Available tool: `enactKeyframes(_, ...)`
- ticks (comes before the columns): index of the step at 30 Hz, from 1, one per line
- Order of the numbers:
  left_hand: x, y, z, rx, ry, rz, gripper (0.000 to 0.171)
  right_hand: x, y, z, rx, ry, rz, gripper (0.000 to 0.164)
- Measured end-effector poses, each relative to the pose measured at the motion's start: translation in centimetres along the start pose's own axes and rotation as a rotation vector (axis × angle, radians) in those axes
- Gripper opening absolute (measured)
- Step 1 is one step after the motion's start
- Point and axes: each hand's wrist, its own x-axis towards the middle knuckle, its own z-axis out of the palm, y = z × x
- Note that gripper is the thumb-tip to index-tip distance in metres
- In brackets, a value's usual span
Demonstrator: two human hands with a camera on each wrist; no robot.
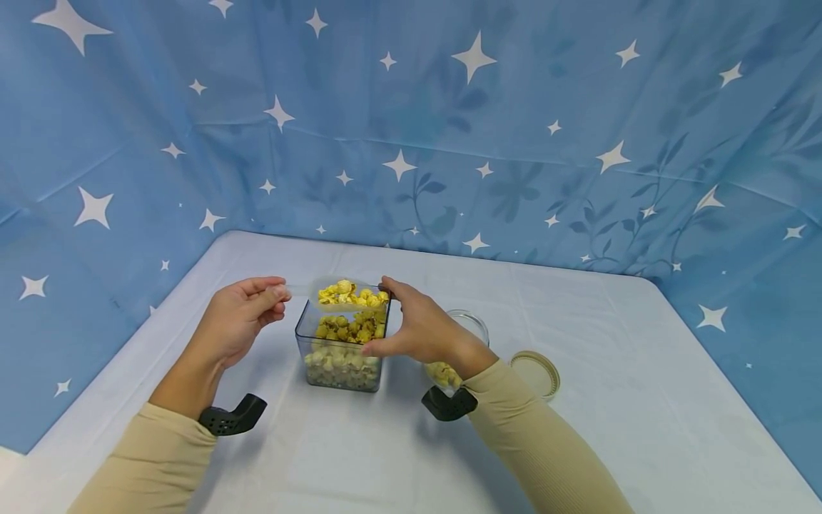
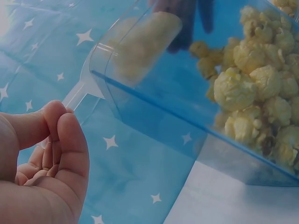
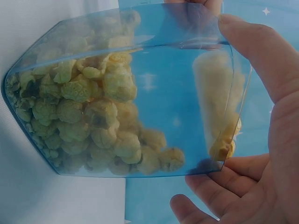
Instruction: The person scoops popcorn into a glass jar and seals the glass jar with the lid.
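My left hand [image 1: 234, 318] pinches the thin handle of a clear scoop [image 2: 80, 93] between thumb and fingertips. Yellow popcorn [image 1: 347, 293] lies in the scoop, which is held level over the mouth of a clear, bluish square container [image 1: 307, 357]. That container stands upright on the table, with more popcorn [image 3: 88, 116] filling its lower part. Around its right side, my right hand [image 1: 420, 328] grips the upper wall, thumb on the near face and fingers at the far edge. Through the wall, the right wrist view shows the loaded scoop [image 3: 212, 88] near the opening.
Behind my right wrist stands a clear jar [image 1: 474, 319] with some popcorn in it, partly hidden by the arm. A round lid with a gold rim [image 1: 555, 378] lies to its right. The white-covered table [image 1: 642, 400] ends at a blue star-patterned curtain [image 1: 359, 86].
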Motion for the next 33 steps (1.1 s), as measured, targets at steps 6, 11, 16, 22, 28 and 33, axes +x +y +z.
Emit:
enactKeyframes(6, -0.2, 0.2, -0.2, -0.051, 0.003, 0.020, 0.027, 0.0, -0.1, 0.0, -0.001, 0.000, 0.002, 0.110)
enactKeyframes(11, -0.3, 0.4, -0.4, -0.055, 0.009, 0.018, 0.030, 0.0, -0.1, 0.0, 0.004, 0.003, 0.007, 0.110)
enactKeyframes(16, -0.4, 0.6, -0.6, -0.051, 0.016, 0.018, 0.036, -0.1, -0.2, 0.0, 0.005, 0.002, 0.006, 0.110)
enactKeyframes(22, -0.5, 0.6, -1.0, -0.066, 0.018, 0.032, 0.033, 0.0, -0.1, -0.1, 0.001, -0.003, 0.006, 0.109)
enactKeyframes(28, -0.5, 0.7, -1.2, -0.083, -0.001, 0.055, 0.027, 0.0, -0.2, -0.1, -0.013, -0.003, 0.013, 0.108)
enactKeyframes(33, -0.5, 1.0, -1.2, -0.086, -0.012, 0.067, 0.028, -0.1, -0.3, -0.2, -0.015, -0.009, 0.011, 0.110)
